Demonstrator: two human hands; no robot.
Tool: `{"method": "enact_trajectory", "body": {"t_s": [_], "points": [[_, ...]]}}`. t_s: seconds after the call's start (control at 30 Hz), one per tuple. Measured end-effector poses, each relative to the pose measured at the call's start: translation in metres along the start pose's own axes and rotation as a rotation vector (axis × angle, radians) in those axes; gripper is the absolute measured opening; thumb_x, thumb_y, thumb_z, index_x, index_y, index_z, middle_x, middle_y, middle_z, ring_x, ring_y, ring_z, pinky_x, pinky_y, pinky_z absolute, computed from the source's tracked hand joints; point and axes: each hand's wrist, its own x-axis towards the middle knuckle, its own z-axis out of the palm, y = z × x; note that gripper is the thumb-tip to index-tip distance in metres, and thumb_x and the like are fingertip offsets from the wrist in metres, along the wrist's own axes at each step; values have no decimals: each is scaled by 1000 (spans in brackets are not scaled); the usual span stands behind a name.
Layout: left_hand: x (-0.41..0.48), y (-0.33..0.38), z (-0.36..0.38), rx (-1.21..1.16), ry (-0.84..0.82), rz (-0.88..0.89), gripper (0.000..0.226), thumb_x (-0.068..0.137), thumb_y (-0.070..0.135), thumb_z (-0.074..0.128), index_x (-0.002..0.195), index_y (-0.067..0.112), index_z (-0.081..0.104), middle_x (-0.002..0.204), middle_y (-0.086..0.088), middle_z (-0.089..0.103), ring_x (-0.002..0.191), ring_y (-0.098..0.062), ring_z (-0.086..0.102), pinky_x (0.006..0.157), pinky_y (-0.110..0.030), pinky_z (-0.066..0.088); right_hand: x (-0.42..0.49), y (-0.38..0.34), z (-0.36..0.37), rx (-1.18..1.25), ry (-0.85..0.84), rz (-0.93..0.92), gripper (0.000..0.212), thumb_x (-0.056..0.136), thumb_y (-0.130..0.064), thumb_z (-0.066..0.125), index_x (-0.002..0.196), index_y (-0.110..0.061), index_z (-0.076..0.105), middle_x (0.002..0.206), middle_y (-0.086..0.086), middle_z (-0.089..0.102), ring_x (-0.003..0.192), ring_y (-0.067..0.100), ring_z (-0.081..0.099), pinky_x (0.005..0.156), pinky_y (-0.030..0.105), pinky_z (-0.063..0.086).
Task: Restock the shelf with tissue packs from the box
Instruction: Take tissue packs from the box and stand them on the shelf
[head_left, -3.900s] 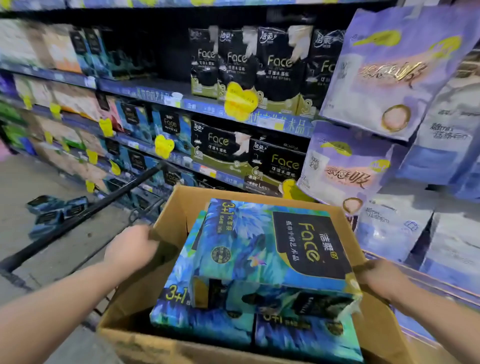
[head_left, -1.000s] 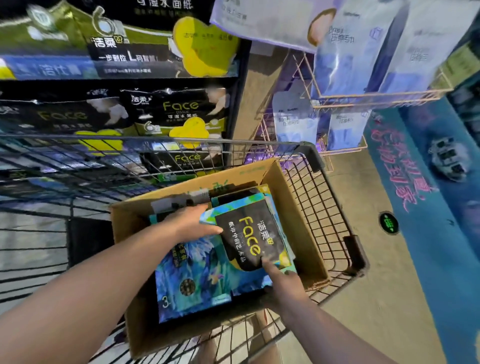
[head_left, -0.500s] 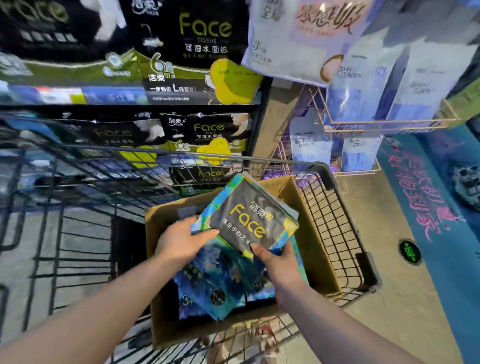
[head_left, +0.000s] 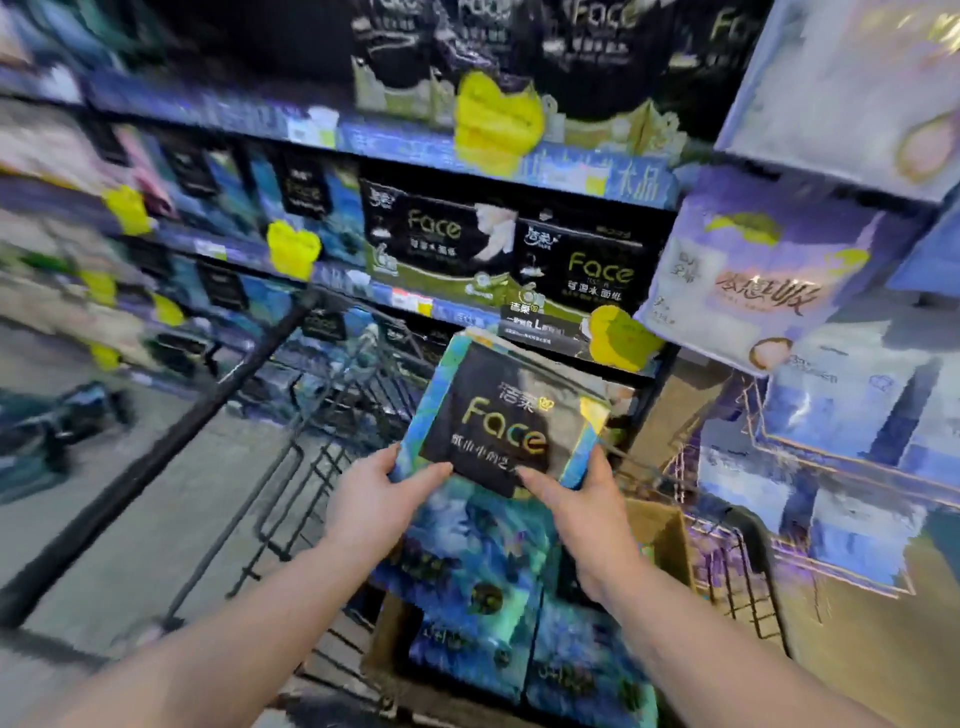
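Observation:
A blue-green tissue pack (head_left: 501, 415) with a black "Face" label is held up in front of the shelves, above the cardboard box (head_left: 662, 535). My left hand (head_left: 374, 499) grips its lower left corner and my right hand (head_left: 582, 506) grips its lower right edge. Several more blue packs (head_left: 483, 597) lie in the box beneath. The shelf (head_left: 395, 140) ahead carries black "Face" tissue packs (head_left: 441, 239) and blue ones further left. The picture is motion-blurred.
The box sits in a black wire cart (head_left: 311, 415) between me and the shelves. Pale purple bags (head_left: 753, 270) hang on a wire rack (head_left: 831, 452) at the right. Yellow price tags (head_left: 291, 247) stick out from shelf edges. Blue packs (head_left: 67, 415) lie on the floor at left.
Both hands have lifted the tissue pack out of the box and up toward the shelves. My view has tilted up from the cart to the shelf rows.

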Motion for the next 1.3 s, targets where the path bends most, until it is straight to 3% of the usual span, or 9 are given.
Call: {"method": "enact_trajectory", "body": {"t_s": [0.17,0.3,0.43,0.53,0.63,0.73,1.0,1.13,1.3], "points": [[-41,18,-65,-185,257,-42,13,69,39,78,69,28,72,70,9,75,76,-13,70,79,-36,56,-20,-61,45,-116,-186,-181,67,76,-28,76,135,-31,43,118,-6,64,109,17,61,94,36,51],[-72,30,-122,-271,424,-3,13,73,33,77,71,22,71,53,17,68,55,6,62,59,-16,51,-45,-100,91,-141,-327,-264,73,77,-27,75,140,-30,38,115,-8,63,104,17,61,93,39,50],[-89,31,-182,-322,526,3,26,55,51,77,69,29,75,69,7,75,74,-15,71,79,-40,57,-74,-133,137,-138,-417,-349,73,81,-23,73,143,-23,34,114,-8,59,99,15,57,84,27,41],[-97,25,-226,-333,585,31,17,66,40,80,71,24,74,71,7,75,75,-15,71,82,-43,57,-92,-149,181,-136,-466,-388,60,80,-17,73,133,-22,44,95,-14,61,86,11,62,79,30,49],[-99,8,-278,-360,630,33,38,53,56,75,74,25,75,72,5,76,76,-18,72,81,-45,57,-111,-157,237,-148,-516,-410,56,79,-21,74,128,-24,47,103,-5,67,92,17,65,86,38,54],[-97,-23,-343,-374,686,22,28,58,51,78,71,26,74,69,6,75,73,-17,72,80,-46,57,-133,-160,305,-136,-557,-426,56,80,-21,74,129,-23,47,109,-2,67,94,17,65,84,37,53],[-80,-79,-499,-398,709,61,28,55,43,80,70,21,75,72,1,76,74,-21,72,83,-47,57,-175,-157,470,-74,-597,-400,89,57,-47,78,137,-29,43,122,-5,64,108,21,64,97,47,50],[-51,-92,-526,-369,703,63,14,67,40,79,68,27,74,70,7,75,75,-18,71,82,-45,57,-165,-166,504,-84,-580,-412,60,78,-21,75,131,-28,49,111,-4,69,99,22,67,93,48,53],[11,-98,-542,-397,627,51,18,69,45,77,73,27,74,72,10,75,77,-17,71,83,-45,57,-127,-179,536,-92,-523,-428,53,82,-15,71,130,-25,49,106,-8,69,94,16,68,87,39,55]]}}
